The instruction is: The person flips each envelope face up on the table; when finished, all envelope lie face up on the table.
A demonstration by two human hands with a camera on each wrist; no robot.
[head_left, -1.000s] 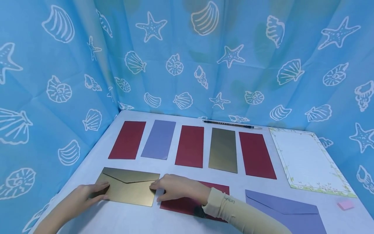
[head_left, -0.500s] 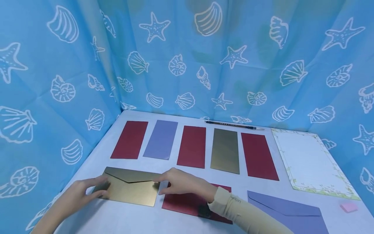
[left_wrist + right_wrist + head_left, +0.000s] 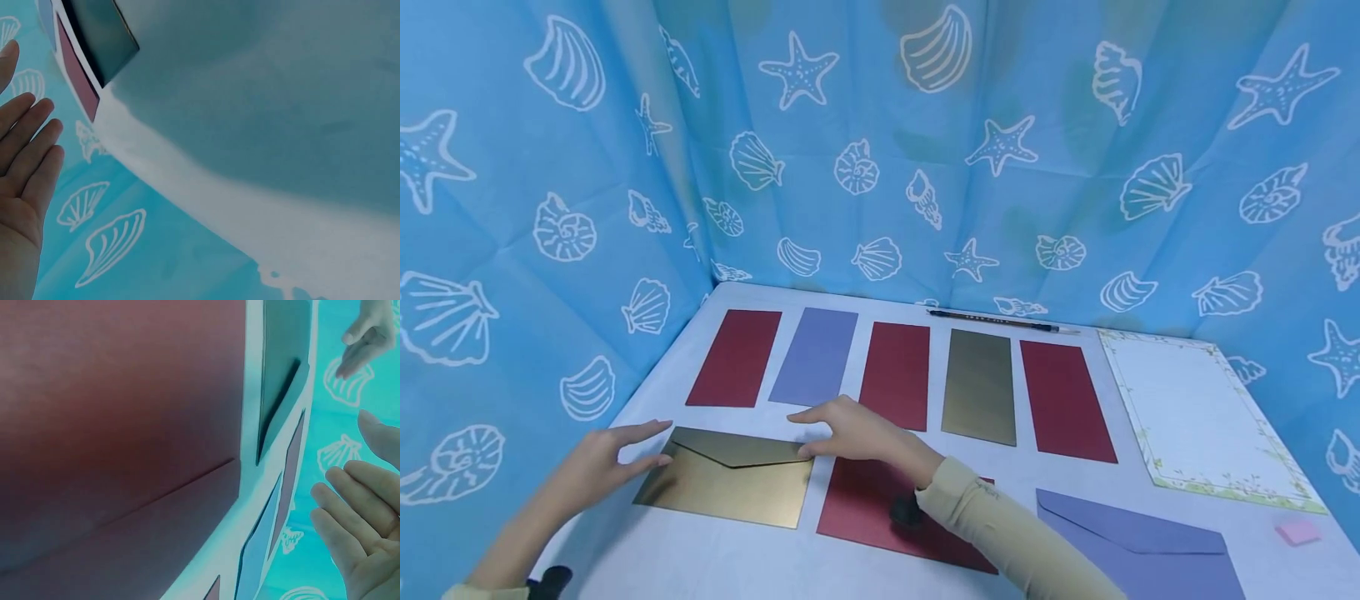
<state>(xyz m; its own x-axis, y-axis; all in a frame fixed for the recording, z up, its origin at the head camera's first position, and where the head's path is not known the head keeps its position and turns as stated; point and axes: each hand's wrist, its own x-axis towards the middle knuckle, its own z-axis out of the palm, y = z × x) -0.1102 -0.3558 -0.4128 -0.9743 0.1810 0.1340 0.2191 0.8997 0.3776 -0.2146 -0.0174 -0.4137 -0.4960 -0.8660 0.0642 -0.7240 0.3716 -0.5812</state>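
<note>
A gold envelope lies flat at the front left of the table, its pointed flap toward the far side. Just off its left end is my left hand, thumb and fingers apart and holding nothing; the left wrist view shows its fingers extended. My right hand hovers by the envelope's far right corner with its thumb over the flap's edge; whether they touch I cannot tell. Its fingers look straight in the right wrist view. Under the right forearm lies a red envelope, partly covered.
Along the back lie a red envelope, a purple one, another red one, a gold envelope and a further red one. Behind them rests a brush. To the right are bordered paper, a purple envelope and a pink block.
Both hands have come up off the gold envelope, the left toward the far left and the right toward the back row. The envelope stays in place on the table.
</note>
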